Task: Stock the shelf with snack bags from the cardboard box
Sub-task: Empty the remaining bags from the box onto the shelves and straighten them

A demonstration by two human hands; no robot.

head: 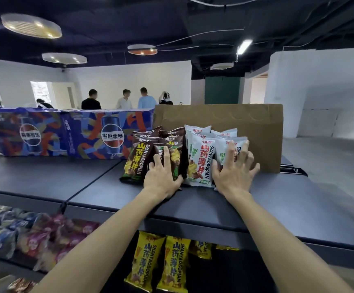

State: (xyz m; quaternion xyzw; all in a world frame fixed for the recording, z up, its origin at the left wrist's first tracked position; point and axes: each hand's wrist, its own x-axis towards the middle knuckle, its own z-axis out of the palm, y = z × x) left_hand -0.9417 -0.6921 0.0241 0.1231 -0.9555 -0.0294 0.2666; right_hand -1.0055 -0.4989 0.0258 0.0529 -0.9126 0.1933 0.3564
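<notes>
On the dark top shelf [100, 187] stand two rows of upright snack bags. My left hand [162, 177] lies flat with spread fingers against the front brown snack bag [173, 154]; another brown bag [134, 158] stands to its left. My right hand [234, 173] presses with spread fingers on a white snack bag [224, 151] at the right of the group, beside a front white bag [200, 163]. The cardboard box [258, 132] stands directly behind and to the right of the white bags.
A long blue Pepsi carton [66, 134] lies at the back left of the top shelf. Yellow snack bags [172, 265] hang on the shelf below, with mixed blue and pink bags [23, 235] at lower left. Several people stand far behind.
</notes>
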